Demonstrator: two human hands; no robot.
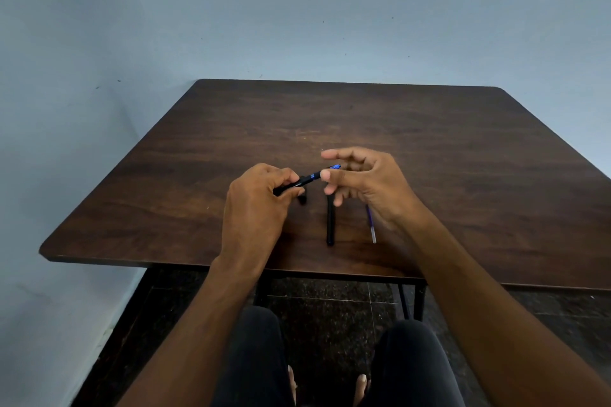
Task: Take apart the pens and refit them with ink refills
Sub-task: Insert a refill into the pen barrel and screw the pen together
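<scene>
The black pen [299,182] with its blue tip sat lifted above the table [463,149], tilted up to the right. The left hand [256,205] curled round its barrel; the right hand [363,180], fingers loosely spread, touched the blue end. A second pen [330,225] and a refill [371,223] lay below.

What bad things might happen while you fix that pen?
The left hand holds the pen in the air while the right hand works its blue tip; a small part might drop to the floor. The loose refill lies under the right wrist and may get nudged toward the table edge.
</scene>
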